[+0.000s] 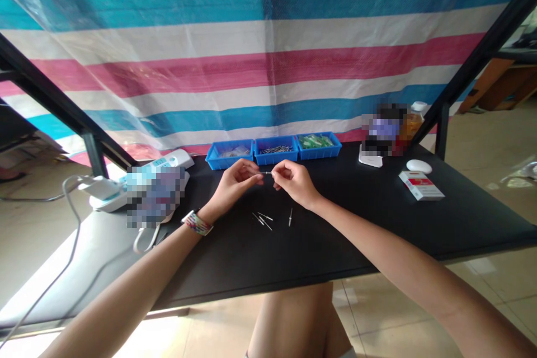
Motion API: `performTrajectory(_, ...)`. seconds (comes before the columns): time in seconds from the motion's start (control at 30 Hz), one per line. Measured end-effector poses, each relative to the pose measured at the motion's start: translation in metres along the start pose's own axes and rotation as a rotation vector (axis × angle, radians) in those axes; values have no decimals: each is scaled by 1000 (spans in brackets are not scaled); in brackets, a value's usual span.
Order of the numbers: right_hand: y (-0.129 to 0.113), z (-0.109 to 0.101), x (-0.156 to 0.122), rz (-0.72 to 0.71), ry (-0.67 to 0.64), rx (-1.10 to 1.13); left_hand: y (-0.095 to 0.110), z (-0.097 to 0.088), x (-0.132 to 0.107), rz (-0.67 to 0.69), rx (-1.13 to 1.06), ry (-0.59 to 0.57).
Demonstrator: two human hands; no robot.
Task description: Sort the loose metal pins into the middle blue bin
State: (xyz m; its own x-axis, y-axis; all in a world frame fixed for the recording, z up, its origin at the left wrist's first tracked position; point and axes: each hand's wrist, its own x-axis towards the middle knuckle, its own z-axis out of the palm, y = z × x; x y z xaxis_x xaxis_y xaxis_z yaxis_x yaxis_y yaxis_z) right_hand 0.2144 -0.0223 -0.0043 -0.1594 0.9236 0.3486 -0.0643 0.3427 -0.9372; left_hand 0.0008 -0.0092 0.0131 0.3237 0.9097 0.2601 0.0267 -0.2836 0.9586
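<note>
My left hand and my right hand meet above the black table, each with thumb and fingers pinched. Between their fingertips runs a thin silver blind rivet, held level with one end in each hand. Most of it is covered by the fingers. Several similar thin metal rivets lie in a loose group below my left hand. Apart from these, a single blind rivet points away from me, below my right hand.
Behind my hands, three blue bins stand in a row: a left bin with clear pieces, a middle bin of metal rivets, a right bin with green packets. A power strip lies left; a small carton lies right.
</note>
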Motion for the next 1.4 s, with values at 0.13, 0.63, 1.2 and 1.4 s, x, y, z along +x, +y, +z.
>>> performTrajectory(0.13, -1, -3, 1, 16, -5, -36, 1, 0, 0, 31, 36, 3)
performTrajectory(0.63, -1, -1, 1, 49, -62, 103, 2, -3, -2, 39, 318, 22)
performTrajectory(1.2, 1, 0, 0, 23, -48, 36, 1, -3, -1, 48, 185, -16)
performTrajectory(1.4, 1, -2, 3, 18, 5, 43, -1, -5, -1, 18, 62, -78)
